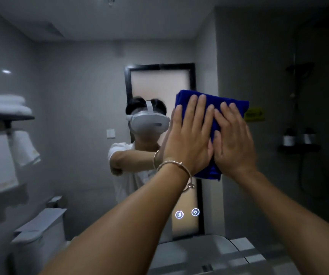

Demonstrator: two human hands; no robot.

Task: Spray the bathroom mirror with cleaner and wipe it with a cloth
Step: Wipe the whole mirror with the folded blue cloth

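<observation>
Silver bracelet (172,165) is circling the left wrist, with both bare forearms stretching up from the near edge. Just beyond it, the left hand (189,135) and right hand (234,143) are lying side by side and touching, fingers straight and flat, curling round nothing. Both palms are pressing on the blue cloth (209,99). The cloth is sitting folded against the mirror (76,80), right of centre, its top edge and lower corner showing past the hands. Lower on the glass, two small round icons (179,214) are glowing. In the reflection, a person is wearing a white headset (149,123) and a white shirt. White towels (3,104) are resting on a shelf at far left, a toilet (40,231) is standing at lower left, and a frosted door (149,84) in a dark frame is standing farthest back.
</observation>
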